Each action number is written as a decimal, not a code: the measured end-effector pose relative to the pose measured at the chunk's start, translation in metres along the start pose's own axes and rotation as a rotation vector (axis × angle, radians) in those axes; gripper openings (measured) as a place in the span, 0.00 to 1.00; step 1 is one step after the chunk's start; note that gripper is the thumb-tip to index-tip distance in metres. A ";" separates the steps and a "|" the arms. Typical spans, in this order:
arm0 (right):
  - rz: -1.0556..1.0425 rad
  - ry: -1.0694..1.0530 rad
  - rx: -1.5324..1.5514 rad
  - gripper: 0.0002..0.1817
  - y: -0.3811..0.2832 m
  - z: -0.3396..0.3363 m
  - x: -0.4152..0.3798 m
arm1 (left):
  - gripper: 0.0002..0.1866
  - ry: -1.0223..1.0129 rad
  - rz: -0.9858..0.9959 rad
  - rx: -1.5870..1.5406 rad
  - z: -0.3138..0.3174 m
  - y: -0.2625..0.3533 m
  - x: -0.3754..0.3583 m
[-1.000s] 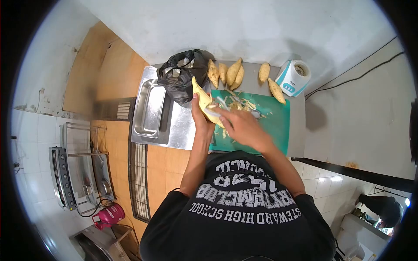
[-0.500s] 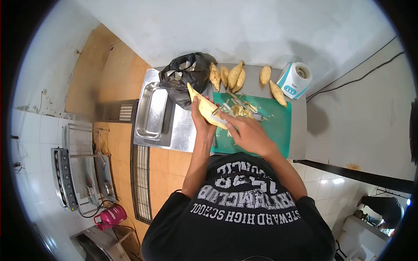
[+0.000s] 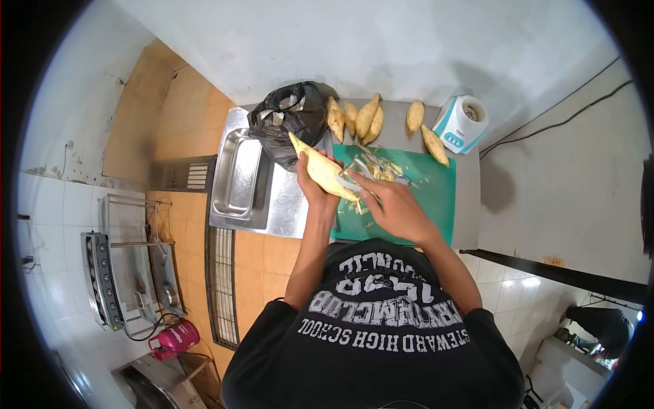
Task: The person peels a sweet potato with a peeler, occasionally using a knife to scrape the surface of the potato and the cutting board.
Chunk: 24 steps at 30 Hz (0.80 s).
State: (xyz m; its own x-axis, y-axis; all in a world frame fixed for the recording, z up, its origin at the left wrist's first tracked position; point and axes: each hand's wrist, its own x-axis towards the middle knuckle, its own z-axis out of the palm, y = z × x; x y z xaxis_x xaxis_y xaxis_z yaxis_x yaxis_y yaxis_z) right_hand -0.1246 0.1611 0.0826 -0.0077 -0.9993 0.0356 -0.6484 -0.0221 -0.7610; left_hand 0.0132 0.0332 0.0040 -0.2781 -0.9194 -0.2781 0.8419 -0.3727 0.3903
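Note:
My left hand [image 3: 313, 185] is wrapped round a peeled, pale yellow sweet potato [image 3: 323, 170], held tilted with its pointed tip up to the left. My right hand [image 3: 398, 210] grips a peeler [image 3: 350, 183], its head against the lower right part of the sweet potato. The peeler's handle is mostly hidden by my fingers. Beneath my hands lies a green cutting board [image 3: 429, 208], with a heap of peelings [image 3: 383, 168] scattered on it.
Several unpeeled sweet potatoes [image 3: 368, 117] lie along the wall, one [image 3: 434, 146] overlapping the board's far edge. A white and teal blender base [image 3: 464, 124] stands at the back right. A black plastic bag [image 3: 272, 144] and a steel basin [image 3: 219, 194] are on the left.
My right hand and the peeler have moved slightly right and down along the sweet potato. The sweet potato has shifted a little left in my left hand's grip.

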 end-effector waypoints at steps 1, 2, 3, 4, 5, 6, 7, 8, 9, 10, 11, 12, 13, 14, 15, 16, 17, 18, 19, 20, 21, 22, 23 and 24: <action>-0.042 0.024 -0.028 0.24 -0.001 0.002 0.004 | 0.21 0.001 -0.003 0.005 0.000 0.000 0.000; -0.041 0.027 -0.026 0.24 -0.002 0.005 0.001 | 0.21 0.017 0.016 0.025 0.002 0.001 0.000; 0.026 -0.042 -0.115 0.24 -0.003 0.010 -0.006 | 0.22 0.032 0.037 0.042 0.004 0.002 0.000; 0.087 -0.115 -0.207 0.24 -0.004 0.013 -0.010 | 0.22 0.021 0.045 0.019 -0.001 0.004 0.004; 0.081 -0.118 -0.209 0.24 -0.004 0.013 -0.016 | 0.22 0.021 0.051 0.017 -0.004 0.007 0.006; 0.095 -0.153 -0.199 0.24 -0.003 0.011 -0.027 | 0.22 0.069 0.061 0.052 -0.006 0.008 0.004; 0.108 -0.185 -0.191 0.24 -0.001 0.008 -0.032 | 0.22 0.113 0.070 0.086 -0.007 0.009 0.003; 0.111 -0.186 -0.191 0.24 0.002 0.007 -0.032 | 0.23 0.109 0.059 0.087 -0.008 0.009 0.002; 0.074 -0.138 -0.155 0.24 0.004 0.008 -0.033 | 0.23 0.112 0.057 0.088 -0.009 0.007 0.002; 0.035 -0.090 -0.119 0.24 0.004 0.008 -0.032 | 0.21 0.119 0.067 0.116 -0.011 0.006 0.003; 0.037 -0.089 -0.119 0.24 0.003 0.007 -0.026 | 0.20 0.124 0.077 0.145 -0.011 0.005 0.003; 0.022 -0.064 -0.137 0.24 -0.004 0.003 -0.014 | 0.20 0.121 0.072 0.145 -0.008 0.003 0.003; 0.008 -0.038 -0.154 0.24 -0.009 0.002 -0.007 | 0.20 0.115 0.062 0.145 -0.005 0.002 0.002; 0.013 -0.035 -0.153 0.24 -0.006 0.008 -0.005 | 0.20 0.111 0.053 0.147 -0.004 0.001 0.000; -0.013 -0.005 -0.140 0.23 -0.002 0.016 -0.001 | 0.20 0.109 0.053 0.148 -0.003 0.002 -0.001; -0.043 0.027 -0.126 0.23 0.002 0.021 0.003 | 0.20 0.083 0.063 0.112 -0.003 0.005 0.000; -0.052 0.026 -0.127 0.23 0.004 0.021 -0.001 | 0.20 0.059 0.077 0.071 -0.002 0.008 0.001; -0.007 -0.058 -0.143 0.23 0.006 0.018 -0.010 | 0.20 0.029 0.092 0.015 -0.008 0.013 0.005; 0.045 -0.143 -0.157 0.23 0.008 0.015 -0.021 | 0.19 0.069 0.123 0.043 -0.007 0.019 0.004; 0.044 -0.149 -0.162 0.23 0.017 0.013 -0.029 | 0.20 0.079 0.117 0.023 -0.010 0.022 0.005; 0.045 -0.143 -0.136 0.23 0.023 0.010 -0.033 | 0.21 0.089 0.115 0.005 -0.009 0.024 0.004; 0.050 -0.142 -0.104 0.23 0.026 0.012 -0.038 | 0.21 0.100 0.119 0.004 -0.010 0.024 0.000; 0.044 -0.151 -0.104 0.23 0.029 0.014 -0.037 | 0.23 0.145 0.122 0.063 -0.007 0.023 -0.001; 0.035 -0.089 -0.073 0.23 0.022 0.008 -0.031 | 0.25 0.185 0.122 0.123 -0.003 0.021 -0.002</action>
State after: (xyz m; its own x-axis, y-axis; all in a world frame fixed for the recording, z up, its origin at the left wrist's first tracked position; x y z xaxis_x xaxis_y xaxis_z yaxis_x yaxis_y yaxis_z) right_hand -0.1325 0.1912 0.0600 0.0340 -0.9981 -0.0507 -0.7025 0.0122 -0.7116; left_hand 0.0331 0.0276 0.0104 -0.0787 -0.9243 -0.3735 0.7985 -0.2828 0.5314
